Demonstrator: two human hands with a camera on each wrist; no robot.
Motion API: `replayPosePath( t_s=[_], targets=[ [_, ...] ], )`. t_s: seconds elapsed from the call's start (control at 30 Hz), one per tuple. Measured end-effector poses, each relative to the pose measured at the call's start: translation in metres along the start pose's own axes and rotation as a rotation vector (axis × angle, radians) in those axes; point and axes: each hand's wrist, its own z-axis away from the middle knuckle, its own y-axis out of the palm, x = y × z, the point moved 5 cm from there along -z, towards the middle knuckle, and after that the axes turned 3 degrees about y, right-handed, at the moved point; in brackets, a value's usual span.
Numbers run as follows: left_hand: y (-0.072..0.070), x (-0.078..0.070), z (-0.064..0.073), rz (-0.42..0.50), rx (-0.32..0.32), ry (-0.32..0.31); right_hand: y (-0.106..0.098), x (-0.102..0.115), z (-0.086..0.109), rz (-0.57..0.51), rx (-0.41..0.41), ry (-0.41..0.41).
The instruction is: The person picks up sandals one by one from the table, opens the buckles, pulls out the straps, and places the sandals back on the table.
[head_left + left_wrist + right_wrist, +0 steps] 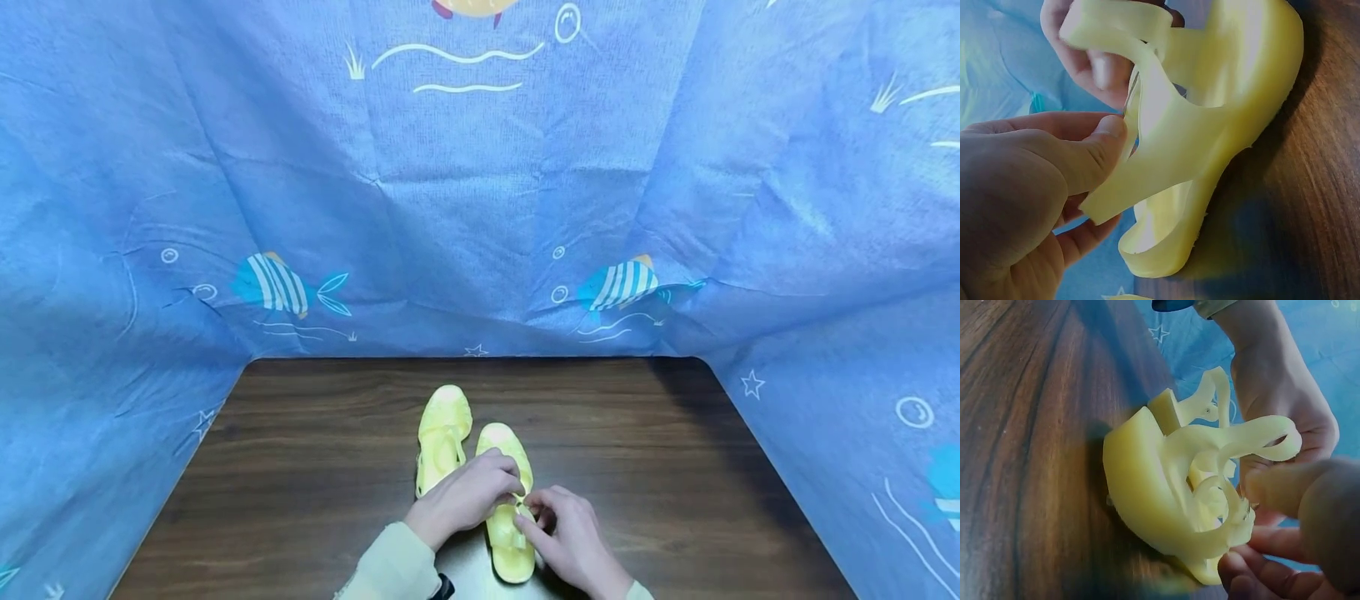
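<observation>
A pale yellow sandal [513,567] stands sole down on the table between the two hands, toe pointing away. My left hand [476,492] reaches over it from the left and pinches a strap [1160,144] between thumb and fingers. From the right, my right hand [570,537] pinches the strap's end by a small metal buckle [1247,507] at the sandal's side. A loop of strap [1272,434] stands up above the sole in the right wrist view. The matching sandal [444,450] lies just left and slightly farther back, partly behind the left hand.
The dark wood-grain table [315,467] runs under both sandals. A blue curtain [465,217] with fish prints hangs along its back edge and both sides. A dark band [444,587] circles the left wrist below the pale sleeve [393,567].
</observation>
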Motion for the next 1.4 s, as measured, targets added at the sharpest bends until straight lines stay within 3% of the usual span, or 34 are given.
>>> replayPosePath(
  t_s=[0.27,0.7,1.07,1.4],
  targets=[
    [-0.001,-0.003,0.001,-0.039,-0.043,-0.001,0.002,0.002,-0.002,0.011,0.000,0.033],
    [0.000,-0.007,0.007,0.001,-0.079,-0.021,0.002,0.002,0.003,-0.065,0.011,0.042],
    [-0.004,-0.008,0.002,0.033,-0.112,0.004,-0.003,-0.004,-0.002,-0.160,0.097,0.189],
    [-0.003,-0.003,0.006,0.133,-0.149,-0.041,-0.002,-0.008,-0.004,-0.202,0.047,0.237]
  ],
)
